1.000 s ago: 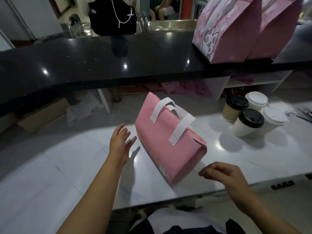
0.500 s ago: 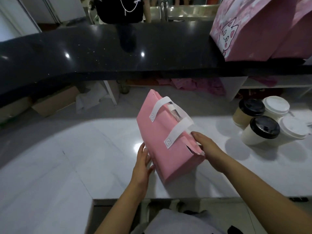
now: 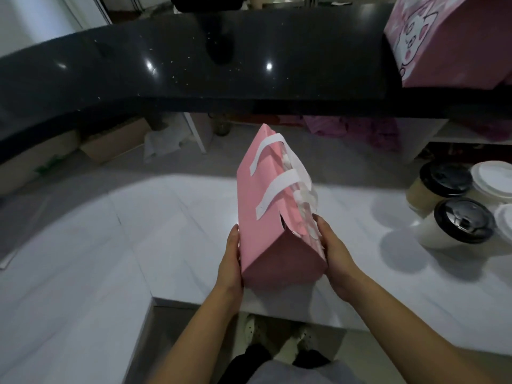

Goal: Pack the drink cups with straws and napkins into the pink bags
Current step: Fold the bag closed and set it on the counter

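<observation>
Since half a second ago: pink bag (image 3: 266, 217) is swinging so its long axis is pointing away from the person, and it is sitting closer to the front lip of the white worktop (image 3: 110, 245). Right hand (image 3: 332, 259) is leaving the end flap for the right flank; left hand (image 3: 231, 261) is moving up the left flank. Both hands are now pressing flat on opposite sides. Their fingers are straight as far as they are showing, so they are clamping the bag between them, not curling round it.

Risks (judgement):
- Bag is being held by side pressure alone, just beside the worktop lip. If the squeeze is slackening, it is likely sliding off towards the floor.
- If the squeeze is tightening, the thin walls are probably buckling onto whatever is inside.
- Black-lidded cup (image 3: 454, 225) is standing to the right, apart from the bag. A wide sweep of the right arm is risking a knock.
- White handles (image 3: 279, 187) are lying loose and unused.

Hidden or unclear:
- Cat-printed bag (image 3: 443, 51) on the black counter (image 3: 194, 65) is being cut off by the frame.
- Cannot tell whether the pink bag's base is touching the worktop or hanging clear.
- White-lidded cups (image 3: 493, 178) are being cropped at the right edge.
- Only white crumpled bits (image 3: 300, 195) are showing at the bag's mouth, possibly napkins. No cup or straw is showing.
- Right fingertips are lying out of sight.
</observation>
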The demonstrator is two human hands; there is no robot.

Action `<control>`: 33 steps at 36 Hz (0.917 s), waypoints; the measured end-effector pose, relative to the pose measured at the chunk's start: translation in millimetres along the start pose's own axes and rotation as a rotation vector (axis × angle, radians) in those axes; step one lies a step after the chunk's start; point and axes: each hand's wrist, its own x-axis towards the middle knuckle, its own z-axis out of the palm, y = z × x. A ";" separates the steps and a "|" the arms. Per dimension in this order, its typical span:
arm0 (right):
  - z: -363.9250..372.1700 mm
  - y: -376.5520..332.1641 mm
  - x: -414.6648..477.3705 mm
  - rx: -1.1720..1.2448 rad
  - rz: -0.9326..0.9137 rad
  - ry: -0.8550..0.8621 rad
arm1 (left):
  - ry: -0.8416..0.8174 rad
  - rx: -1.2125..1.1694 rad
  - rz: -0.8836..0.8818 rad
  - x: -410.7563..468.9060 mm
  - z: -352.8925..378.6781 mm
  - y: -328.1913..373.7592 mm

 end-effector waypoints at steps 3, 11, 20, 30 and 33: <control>3.4 -1.1 -4.0 0.031 -0.018 -0.009 | 0.007 -0.018 0.026 -2.6 5.8 -2.3; -7.3 -11.2 -12.1 0.015 -0.062 0.015 | 0.000 0.012 0.125 -13.4 25.2 1.5; -30.2 -47.2 -36.9 0.019 -0.284 -0.071 | -0.128 0.070 0.299 -28.1 57.1 20.4; -52.1 -114.5 -51.9 0.064 -0.617 -0.156 | -0.188 0.028 0.523 -39.9 104.2 75.2; -57.5 -140.9 -49.1 0.099 -0.671 -0.162 | -0.217 0.035 0.561 -39.1 125.4 100.9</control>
